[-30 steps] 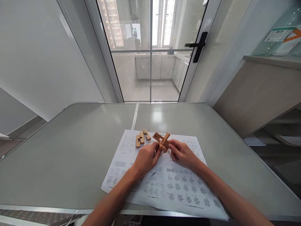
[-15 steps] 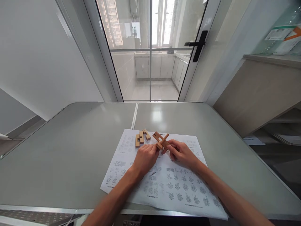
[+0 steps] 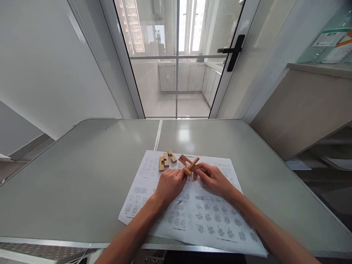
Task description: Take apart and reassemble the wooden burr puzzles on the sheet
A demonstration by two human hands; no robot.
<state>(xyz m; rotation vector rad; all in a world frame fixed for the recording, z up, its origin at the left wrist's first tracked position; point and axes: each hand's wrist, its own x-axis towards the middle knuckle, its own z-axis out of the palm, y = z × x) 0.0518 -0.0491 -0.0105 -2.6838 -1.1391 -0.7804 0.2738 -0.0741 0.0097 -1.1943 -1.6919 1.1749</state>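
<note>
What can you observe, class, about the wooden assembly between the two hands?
The wooden assembly looks brown and smooth: crossed bars, too overlapped to count. A flat piece with a dark mark points up and left; a narrow bar slants up and right. The left hand and right hand hold it from either side, partly hiding it. It is over the printed sheet; whether it touches that cannot be told.

Just beyond the grip to the left, low passage is blocked by three loose wooden blocks (image 3: 166,160). The near side is flanked by the left forearm (image 3: 143,216) and the right forearm (image 3: 255,216), with a gap left between them over the paper sheet (image 3: 192,223). Wider room is offered on both sides above the tabletop (image 3: 68,176), bounded beyond by the glass door (image 3: 189,104).
</note>
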